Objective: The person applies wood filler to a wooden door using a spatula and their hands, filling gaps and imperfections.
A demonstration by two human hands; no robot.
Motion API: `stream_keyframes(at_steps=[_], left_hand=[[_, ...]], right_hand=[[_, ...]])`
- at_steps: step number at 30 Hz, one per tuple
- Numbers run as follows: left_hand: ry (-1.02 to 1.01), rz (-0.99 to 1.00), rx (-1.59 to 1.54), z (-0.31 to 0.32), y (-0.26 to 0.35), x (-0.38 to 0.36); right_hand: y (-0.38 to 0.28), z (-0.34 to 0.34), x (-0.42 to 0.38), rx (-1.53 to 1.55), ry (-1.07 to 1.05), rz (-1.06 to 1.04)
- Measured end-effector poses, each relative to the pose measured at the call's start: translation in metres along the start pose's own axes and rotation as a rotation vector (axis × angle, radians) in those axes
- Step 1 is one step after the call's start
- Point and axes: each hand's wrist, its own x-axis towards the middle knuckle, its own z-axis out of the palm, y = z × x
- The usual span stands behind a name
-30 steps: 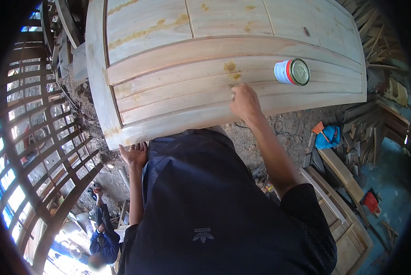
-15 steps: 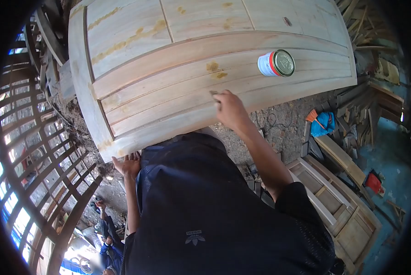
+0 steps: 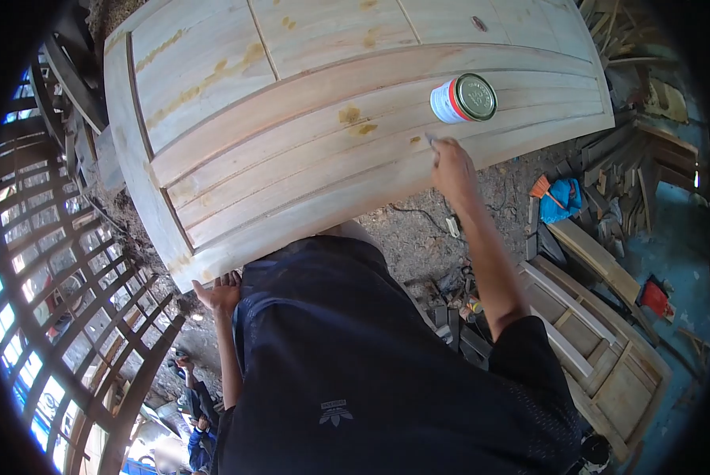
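Observation:
A pale wooden panelled door (image 3: 292,170) lies before me, with yellowish-brown filler patches (image 3: 349,115) on its boards. My right hand (image 3: 455,170) is closed on a small flat scraper (image 3: 430,138), most of which the fingers hide. Its tip is over the lower boards, beside a small brown filler spot (image 3: 415,139). Just beyond that hand, a white and red tin (image 3: 464,98) with a metal lid lies tilted on the door. My left hand (image 3: 220,296) is at the door's near left corner, palm up, its fingers apart against the edge.
A slatted wooden lattice (image 3: 70,293) stands at left, and another person (image 3: 201,427) is beyond it at lower left. To the right are stacked timber offcuts (image 3: 624,190), a blue bag (image 3: 562,199) with an orange brush, and another panelled door (image 3: 600,356) on the ground.
My right hand has moved right and slightly up along the boards, closer to the tin. A small brown filler spot now shows beside the scraper. My left hand stays at the corner.

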Motion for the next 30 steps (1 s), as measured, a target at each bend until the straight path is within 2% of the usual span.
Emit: stream_keyframes(at_steps=[2,3,5,6,8,9,11,12,14,15,17,18,20,21,24,30], left_hand=[[-0.02,-0.001,0.016,-0.005,0.0,0.004],[-0.028,-0.023,-0.001,-0.007,0.002,0.005],[-0.05,-0.039,-0.028,-0.003,0.004,0.005],[-0.029,-0.022,-0.018,-0.002,0.002,0.003],[-0.01,-0.005,-0.01,0.002,-0.006,0.003],[0.052,0.018,-0.006,0.003,-0.009,0.005],[0.106,0.0,-0.018,0.009,-0.005,0.002],[0.108,-0.021,-0.048,0.005,-0.003,0.01],[0.064,0.01,-0.05,0.011,-0.011,-0.002],[0.087,0.043,-0.054,0.014,-0.015,-0.004],[0.086,0.063,-0.027,0.013,-0.02,-0.004],[0.084,0.068,-0.022,0.013,-0.021,-0.004],[0.079,0.071,-0.04,0.022,-0.024,-0.013],[0.078,0.066,-0.052,0.026,-0.025,-0.017],[0.063,0.089,-0.023,0.024,-0.025,-0.012],[-0.001,0.166,0.021,0.035,-0.043,-0.032]], right_hand=[[-0.01,0.035,0.009,0.068,0.281,0.011],[-0.019,0.032,0.005,0.069,0.277,0.011],[-0.041,0.008,0.001,0.097,-0.063,-0.02],[-0.041,0.003,0.004,0.096,-0.059,-0.02],[-0.04,-0.003,0.012,0.141,0.234,0.093],[-0.043,0.002,0.012,0.146,0.236,0.084],[-0.057,0.013,0.009,0.056,-0.091,-0.03],[-0.066,0.01,0.004,0.067,-0.08,-0.049],[-0.08,-0.001,-0.015,0.315,0.037,-0.223],[-0.086,-0.004,-0.016,0.321,0.048,-0.241],[-0.095,-0.009,-0.021,0.588,0.098,-0.248],[-0.102,-0.014,-0.024,0.593,0.1,-0.261],[-0.119,-0.025,-0.03,0.868,-0.238,0.089],[-0.115,-0.014,-0.03,0.887,-0.297,0.096],[-0.125,-0.004,-0.038,0.979,-0.201,0.004],[-0.11,0.001,-0.026,0.97,-0.105,-0.144]])
